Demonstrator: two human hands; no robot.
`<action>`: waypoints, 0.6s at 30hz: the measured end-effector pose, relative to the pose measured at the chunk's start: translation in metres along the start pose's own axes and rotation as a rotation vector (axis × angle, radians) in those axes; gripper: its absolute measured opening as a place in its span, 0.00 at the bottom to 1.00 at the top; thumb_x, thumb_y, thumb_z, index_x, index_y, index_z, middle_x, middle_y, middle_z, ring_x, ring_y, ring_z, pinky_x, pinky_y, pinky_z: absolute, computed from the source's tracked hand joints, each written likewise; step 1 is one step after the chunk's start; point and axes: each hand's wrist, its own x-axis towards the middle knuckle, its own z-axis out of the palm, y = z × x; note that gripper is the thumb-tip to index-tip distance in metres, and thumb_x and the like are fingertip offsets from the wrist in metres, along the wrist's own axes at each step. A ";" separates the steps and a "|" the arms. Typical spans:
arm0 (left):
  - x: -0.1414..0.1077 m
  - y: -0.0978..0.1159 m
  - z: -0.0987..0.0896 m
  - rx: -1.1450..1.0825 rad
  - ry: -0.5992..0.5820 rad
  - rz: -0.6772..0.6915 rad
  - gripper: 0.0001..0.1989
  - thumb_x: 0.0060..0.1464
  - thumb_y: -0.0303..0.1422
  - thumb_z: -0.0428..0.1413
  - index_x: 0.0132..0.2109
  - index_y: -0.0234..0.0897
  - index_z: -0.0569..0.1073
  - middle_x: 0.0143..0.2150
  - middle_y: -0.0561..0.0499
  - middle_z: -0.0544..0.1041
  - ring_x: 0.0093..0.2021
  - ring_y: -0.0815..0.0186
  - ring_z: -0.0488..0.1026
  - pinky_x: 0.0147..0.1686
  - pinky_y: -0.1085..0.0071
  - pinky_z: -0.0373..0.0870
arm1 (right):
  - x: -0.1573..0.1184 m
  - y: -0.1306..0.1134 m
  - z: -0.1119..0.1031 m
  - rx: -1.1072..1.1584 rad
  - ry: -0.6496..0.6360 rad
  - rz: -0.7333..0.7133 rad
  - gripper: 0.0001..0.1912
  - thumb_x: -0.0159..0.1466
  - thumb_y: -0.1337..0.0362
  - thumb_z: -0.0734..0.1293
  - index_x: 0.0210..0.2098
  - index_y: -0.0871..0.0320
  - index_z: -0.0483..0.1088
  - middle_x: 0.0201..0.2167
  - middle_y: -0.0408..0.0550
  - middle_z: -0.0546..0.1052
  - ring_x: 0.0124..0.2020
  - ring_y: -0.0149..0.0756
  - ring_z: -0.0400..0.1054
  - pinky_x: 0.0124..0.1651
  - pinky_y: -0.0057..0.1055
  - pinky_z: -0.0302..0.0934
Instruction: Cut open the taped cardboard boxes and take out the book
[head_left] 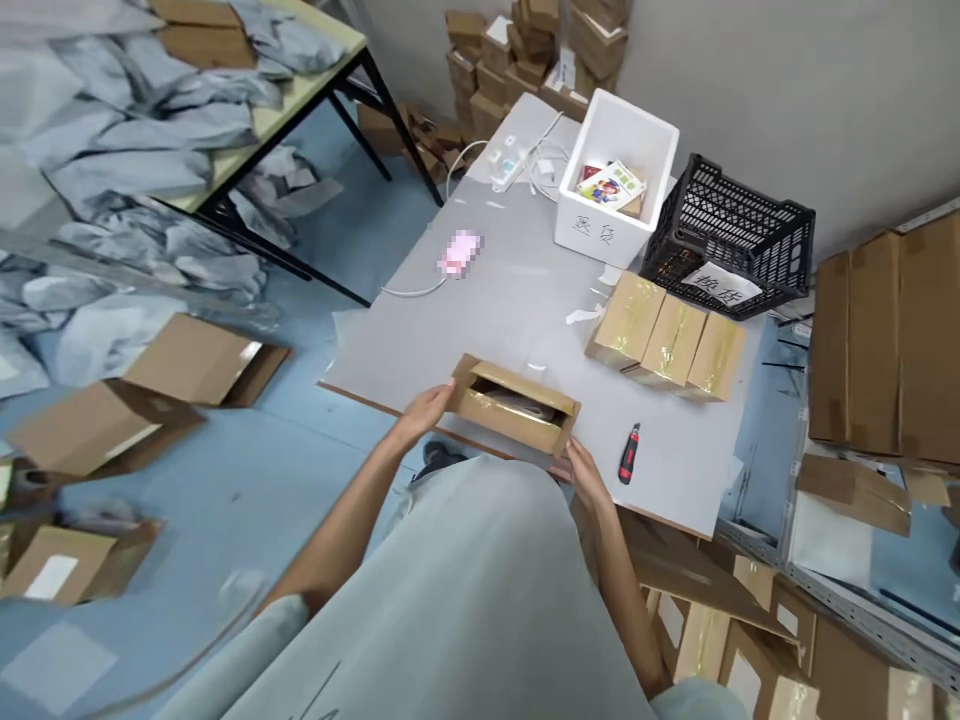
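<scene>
A small cardboard box (510, 415) lies at the near edge of the grey table, its top slit open. Something pale and wrapped (525, 402) shows inside, but I cannot make out what it is. My left hand (429, 410) grips the box's left end, fingers closed against it. At the opposite end, my right hand (586, 474) holds the near right corner, with part of the fingers hidden. To the right of the box lies a red and black box cutter (629, 455), apart from both hands.
Three taped cartons (671, 335) stand on the table (510, 310) at right. Behind them are a white foam box (611, 225) holding packets and a black crate (731, 240). A pixelated pink item (460, 253) lies left. Opened cartons (199, 360) litter the floor.
</scene>
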 end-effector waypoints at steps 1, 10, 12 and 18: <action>-0.003 -0.003 -0.001 -0.008 -0.020 0.029 0.35 0.55 0.72 0.53 0.35 0.44 0.75 0.38 0.43 0.84 0.50 0.47 0.80 0.53 0.57 0.80 | -0.002 -0.003 0.005 -0.013 -0.001 -0.015 0.38 0.53 0.35 0.85 0.57 0.46 0.83 0.64 0.49 0.85 0.58 0.50 0.84 0.63 0.55 0.81; -0.023 -0.076 -0.117 -0.175 0.143 0.184 0.34 0.61 0.70 0.53 0.38 0.42 0.78 0.33 0.49 0.79 0.38 0.56 0.76 0.40 0.65 0.72 | -0.020 -0.029 0.136 -0.252 -0.085 -0.184 0.33 0.59 0.31 0.82 0.53 0.46 0.85 0.64 0.49 0.85 0.54 0.52 0.87 0.59 0.49 0.81; -0.031 -0.107 -0.161 -0.293 0.209 0.176 0.34 0.61 0.70 0.54 0.39 0.42 0.78 0.33 0.49 0.79 0.38 0.56 0.76 0.39 0.66 0.72 | -0.019 -0.023 0.188 -0.309 -0.122 -0.199 0.33 0.59 0.30 0.81 0.52 0.46 0.85 0.63 0.50 0.86 0.56 0.55 0.87 0.61 0.51 0.81; -0.074 -0.210 -0.303 -0.450 0.446 0.054 0.30 0.64 0.66 0.57 0.35 0.43 0.74 0.31 0.52 0.75 0.37 0.59 0.74 0.37 0.68 0.69 | -0.004 0.008 0.366 -0.548 -0.325 -0.164 0.34 0.61 0.29 0.79 0.53 0.45 0.86 0.59 0.53 0.89 0.62 0.61 0.85 0.67 0.57 0.77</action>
